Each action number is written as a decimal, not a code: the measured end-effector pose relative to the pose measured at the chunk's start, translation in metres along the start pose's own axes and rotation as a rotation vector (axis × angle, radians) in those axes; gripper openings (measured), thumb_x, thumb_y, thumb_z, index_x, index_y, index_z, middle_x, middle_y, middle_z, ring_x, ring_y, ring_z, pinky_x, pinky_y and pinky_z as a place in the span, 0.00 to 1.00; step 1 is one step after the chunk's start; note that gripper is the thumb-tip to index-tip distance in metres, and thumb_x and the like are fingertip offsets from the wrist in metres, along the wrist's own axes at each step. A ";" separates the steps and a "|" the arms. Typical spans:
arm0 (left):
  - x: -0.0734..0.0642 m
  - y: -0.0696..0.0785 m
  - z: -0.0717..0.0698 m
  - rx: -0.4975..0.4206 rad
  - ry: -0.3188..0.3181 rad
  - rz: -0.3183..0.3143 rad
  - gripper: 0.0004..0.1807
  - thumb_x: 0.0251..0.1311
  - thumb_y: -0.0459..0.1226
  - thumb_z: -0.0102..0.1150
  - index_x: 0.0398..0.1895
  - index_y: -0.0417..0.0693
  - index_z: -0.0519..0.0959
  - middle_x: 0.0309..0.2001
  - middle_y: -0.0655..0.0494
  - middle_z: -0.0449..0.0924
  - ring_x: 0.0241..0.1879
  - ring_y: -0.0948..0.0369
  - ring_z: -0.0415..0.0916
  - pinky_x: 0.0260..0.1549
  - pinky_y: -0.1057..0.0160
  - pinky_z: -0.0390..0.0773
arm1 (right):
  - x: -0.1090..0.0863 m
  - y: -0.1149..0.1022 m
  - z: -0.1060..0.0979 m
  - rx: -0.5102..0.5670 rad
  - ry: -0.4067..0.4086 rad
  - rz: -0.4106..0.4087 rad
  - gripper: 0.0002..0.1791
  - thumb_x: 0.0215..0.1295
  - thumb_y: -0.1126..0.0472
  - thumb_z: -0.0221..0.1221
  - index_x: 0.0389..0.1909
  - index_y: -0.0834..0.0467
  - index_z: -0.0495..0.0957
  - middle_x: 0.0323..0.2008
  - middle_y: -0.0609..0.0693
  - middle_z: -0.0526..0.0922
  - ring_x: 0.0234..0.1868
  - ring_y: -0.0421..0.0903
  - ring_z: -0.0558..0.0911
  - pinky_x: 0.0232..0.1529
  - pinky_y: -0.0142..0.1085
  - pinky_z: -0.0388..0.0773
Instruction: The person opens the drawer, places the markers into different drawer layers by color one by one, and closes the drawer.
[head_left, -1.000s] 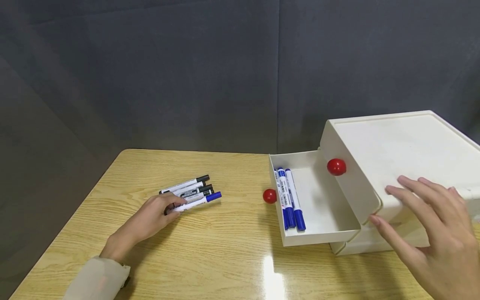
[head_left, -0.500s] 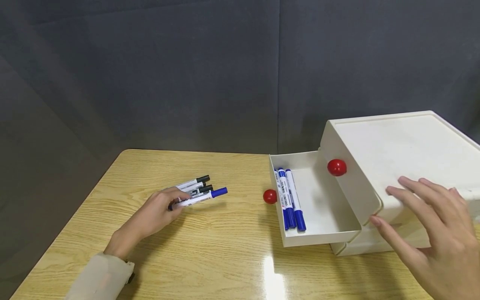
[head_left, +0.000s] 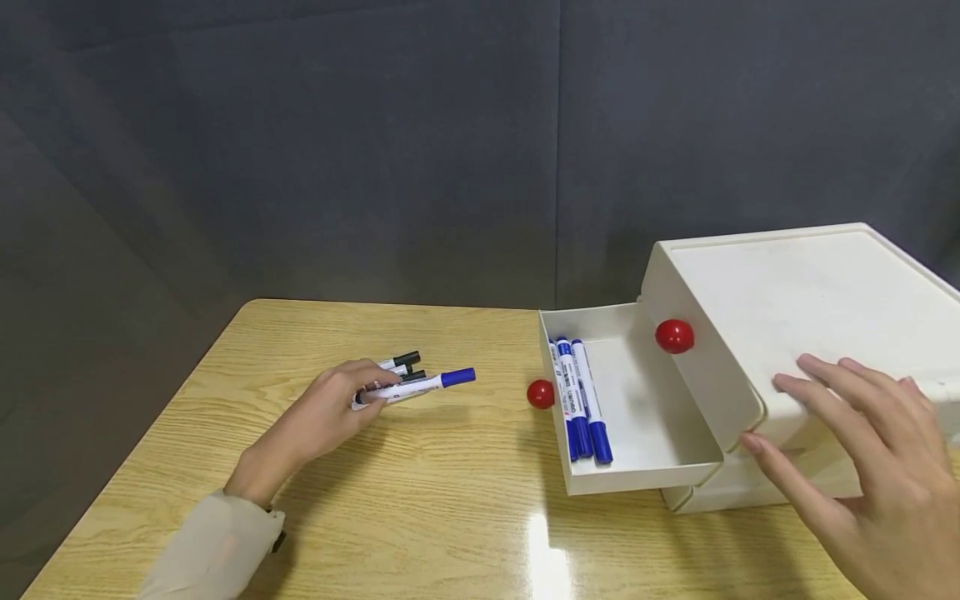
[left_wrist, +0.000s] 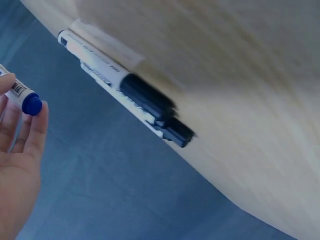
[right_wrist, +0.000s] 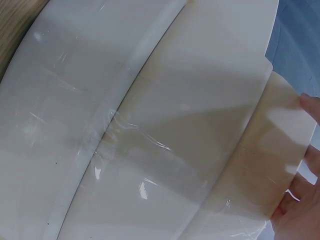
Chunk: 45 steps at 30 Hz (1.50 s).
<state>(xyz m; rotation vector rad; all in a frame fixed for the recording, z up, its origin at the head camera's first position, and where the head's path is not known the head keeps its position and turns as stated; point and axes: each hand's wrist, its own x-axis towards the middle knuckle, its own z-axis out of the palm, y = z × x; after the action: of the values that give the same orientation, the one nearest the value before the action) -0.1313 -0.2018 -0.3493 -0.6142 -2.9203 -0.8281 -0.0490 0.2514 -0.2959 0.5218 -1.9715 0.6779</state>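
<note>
Over the left half of the table, my left hand [head_left: 330, 417] pinches a blue-capped whiteboard marker [head_left: 408, 389] between thumb and fingers, cap pointing right. In the left wrist view the marker's blue end [left_wrist: 32, 104] sticks out past the fingertips. Black-capped markers [head_left: 405, 359] lie just behind it, partly covered by the hand. My right hand [head_left: 885, 475] rests on the near top edge of a white drawer unit [head_left: 817, 283], its fingers spread. The unit's pulled-out drawer [head_left: 652, 408] holds blue-capped markers [head_left: 588, 400] side by side along its front.
A red knob [head_left: 540, 393] sits on the pulled-out drawer's front, and another red knob [head_left: 674, 336] on the closed drawer above. The wooden table [head_left: 450, 500] ends at a dark curtain [head_left: 375, 167]. Wood shows between the loose markers and the drawer.
My left hand has lifted the blue-capped marker off the group and carried it a short way right and up. The right hand and the drawer have stayed put.
</note>
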 end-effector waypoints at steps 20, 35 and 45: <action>0.029 0.031 -0.006 0.000 0.037 0.145 0.14 0.60 0.29 0.64 0.49 0.47 0.84 0.40 0.59 0.83 0.35 0.65 0.75 0.34 0.60 0.79 | -0.001 0.001 0.000 -0.012 -0.013 0.006 0.37 0.64 0.33 0.58 0.42 0.68 0.83 0.51 0.64 0.83 0.66 0.37 0.72 0.72 0.55 0.58; 0.043 0.048 -0.010 -0.007 0.050 0.214 0.15 0.61 0.28 0.62 0.50 0.46 0.83 0.41 0.57 0.83 0.34 0.64 0.74 0.32 0.64 0.77 | 0.001 -0.001 0.000 0.011 0.039 -0.015 0.37 0.64 0.34 0.59 0.40 0.69 0.83 0.49 0.62 0.85 0.64 0.37 0.74 0.70 0.38 0.59; 0.048 0.058 -0.011 -0.025 0.036 0.222 0.14 0.63 0.28 0.60 0.51 0.44 0.83 0.43 0.55 0.82 0.34 0.57 0.74 0.30 0.66 0.74 | 0.000 -0.001 0.000 0.005 0.017 -0.003 0.37 0.64 0.33 0.59 0.41 0.69 0.83 0.51 0.62 0.84 0.65 0.37 0.73 0.71 0.47 0.59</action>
<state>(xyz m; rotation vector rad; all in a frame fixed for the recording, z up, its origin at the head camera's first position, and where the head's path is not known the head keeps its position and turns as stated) -0.1535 -0.1453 -0.3043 -0.8956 -2.7473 -0.8390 -0.0488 0.2509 -0.2956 0.5201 -1.9529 0.6842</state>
